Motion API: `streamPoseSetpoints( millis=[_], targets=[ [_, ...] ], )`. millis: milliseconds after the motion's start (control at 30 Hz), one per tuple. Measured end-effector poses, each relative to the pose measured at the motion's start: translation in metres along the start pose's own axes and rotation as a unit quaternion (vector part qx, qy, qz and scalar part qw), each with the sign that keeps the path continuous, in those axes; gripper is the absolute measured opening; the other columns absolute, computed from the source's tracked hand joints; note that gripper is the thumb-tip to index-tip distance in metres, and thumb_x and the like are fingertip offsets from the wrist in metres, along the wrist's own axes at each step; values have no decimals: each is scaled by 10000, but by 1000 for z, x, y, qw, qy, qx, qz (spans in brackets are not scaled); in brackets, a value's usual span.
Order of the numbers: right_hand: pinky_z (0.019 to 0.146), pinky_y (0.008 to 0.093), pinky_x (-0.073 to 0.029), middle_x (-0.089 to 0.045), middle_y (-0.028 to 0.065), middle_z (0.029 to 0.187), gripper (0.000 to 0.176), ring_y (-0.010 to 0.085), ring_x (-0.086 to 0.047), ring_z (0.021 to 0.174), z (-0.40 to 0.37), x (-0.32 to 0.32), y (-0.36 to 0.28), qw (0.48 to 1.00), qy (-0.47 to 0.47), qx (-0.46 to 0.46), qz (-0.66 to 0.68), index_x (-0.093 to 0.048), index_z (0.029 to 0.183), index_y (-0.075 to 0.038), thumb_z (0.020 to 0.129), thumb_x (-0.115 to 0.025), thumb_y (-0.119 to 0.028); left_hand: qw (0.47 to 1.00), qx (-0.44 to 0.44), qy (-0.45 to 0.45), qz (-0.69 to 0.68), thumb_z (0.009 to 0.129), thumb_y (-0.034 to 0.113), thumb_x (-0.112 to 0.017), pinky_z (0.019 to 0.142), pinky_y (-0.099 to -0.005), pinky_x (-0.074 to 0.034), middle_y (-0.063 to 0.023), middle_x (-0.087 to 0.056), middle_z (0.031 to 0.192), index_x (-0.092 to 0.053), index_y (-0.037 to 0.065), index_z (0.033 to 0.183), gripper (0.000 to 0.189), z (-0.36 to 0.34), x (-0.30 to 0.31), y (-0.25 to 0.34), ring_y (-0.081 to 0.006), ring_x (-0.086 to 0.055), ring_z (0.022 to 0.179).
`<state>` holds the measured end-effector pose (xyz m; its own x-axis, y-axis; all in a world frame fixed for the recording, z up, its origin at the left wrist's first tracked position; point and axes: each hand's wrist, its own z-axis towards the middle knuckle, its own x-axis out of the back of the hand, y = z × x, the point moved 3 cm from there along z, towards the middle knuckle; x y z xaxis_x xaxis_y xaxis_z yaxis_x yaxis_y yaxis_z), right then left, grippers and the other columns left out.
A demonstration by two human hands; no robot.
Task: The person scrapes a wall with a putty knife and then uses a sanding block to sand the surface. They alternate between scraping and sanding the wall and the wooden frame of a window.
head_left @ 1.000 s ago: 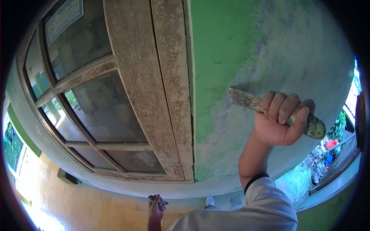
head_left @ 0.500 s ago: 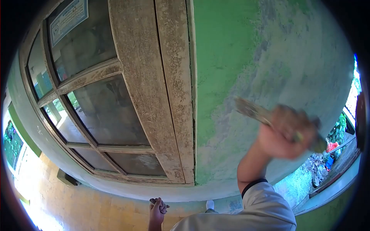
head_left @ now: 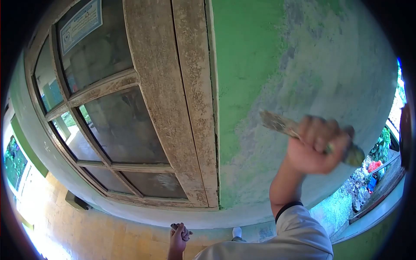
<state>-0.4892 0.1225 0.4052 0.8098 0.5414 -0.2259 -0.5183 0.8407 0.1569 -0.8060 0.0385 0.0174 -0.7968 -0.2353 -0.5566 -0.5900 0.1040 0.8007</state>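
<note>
My right hand (head_left: 318, 145) is wrapped round a paint scraper (head_left: 277, 123), slightly blurred. Its flat, brown-streaked blade points up and left, close to the wall; whether it touches cannot be told. A rounded, greenish handle end sticks out below the fist. Behind it, the wall (head_left: 242, 65) has green paint on the left and a worn, patchy grey area to the right. Low in the view, my left hand (head_left: 180, 236) is closed, with a small dark thing poking from the fingers that I cannot make out.
A weathered wooden window frame (head_left: 162, 86) with glass panes and a paper notice (head_left: 81, 25) stands left of the green wall. Yellowish floor tiles (head_left: 117, 236) lie below, with a dark block (head_left: 76, 200) near the wall. Cluttered things (head_left: 362, 188) lie beyond the wall at right.
My right hand and the scraper have shifted slightly up and to the left, and look less blurred. My left hand stays closed and nearly still. The view has turned very slightly.
</note>
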Motion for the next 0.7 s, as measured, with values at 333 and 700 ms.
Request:
streamPoseSetpoints(
  millis=[333, 700],
  targets=[
    [478, 253, -305, -373, -14, 589, 140, 92, -315, 447, -5, -10, -1, 999, 1, 26, 20, -371, 843, -139, 960, -421, -196, 1000, 0, -10, -6, 927, 240, -559, 622, -329, -467, 35, -358, 510, -416, 129, 625, 352, -4, 2, -3, -90, -353, 421],
    [474, 253, -288, -357, -21, 592, 155, 77, -308, 462, -2, -4, -16, 996, -26, 52, 65, -374, 825, -130, 976, -375, -164, 1000, -8, -12, 5, 925, 255, -564, 617, -322, -463, 38, -357, 507, -410, 136, 618, 363, -8, 2, -2, -84, -359, 422]
  ],
)
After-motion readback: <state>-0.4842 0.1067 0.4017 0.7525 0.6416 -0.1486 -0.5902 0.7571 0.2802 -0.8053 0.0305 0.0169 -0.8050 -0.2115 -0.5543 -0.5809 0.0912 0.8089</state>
